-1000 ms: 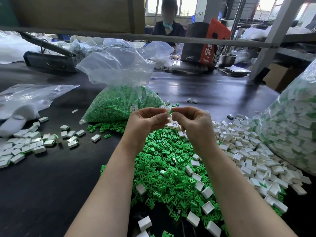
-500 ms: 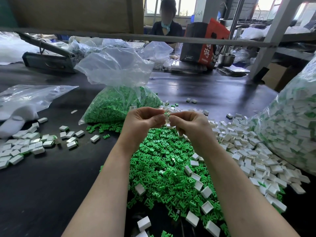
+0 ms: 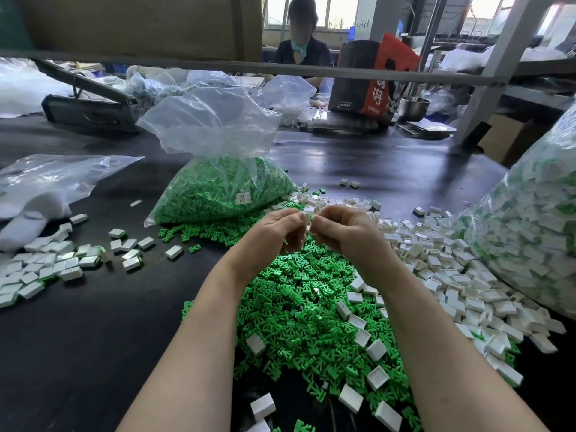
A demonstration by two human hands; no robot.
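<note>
**Small cap pinched between both hands over the parts heap**

A workshop's long dark bench (image 3: 78, 338) fills the frame, and another person (image 3: 300, 42) sits across it at top centre. At mid-frame the left hand (image 3: 274, 232) and right hand (image 3: 346, 232) meet fingertip to fingertip above the heap of green inserts (image 3: 299, 307). Each grip is closed in a pinch on one small white cap (image 3: 307, 217), held in the air between them. The fingers hide whether an insert sits inside it.

Loose white caps (image 3: 436, 260) spread to the right, and finished pieces (image 3: 46, 266) lie at the left edge. A clear bag of green inserts (image 3: 224, 188) stands behind the hands.

The cap looks light, stiff and smooth, so it could easily slip or flick away. Holding it by its side walls with the fingertips, open face kept free, seems soundest.
</note>
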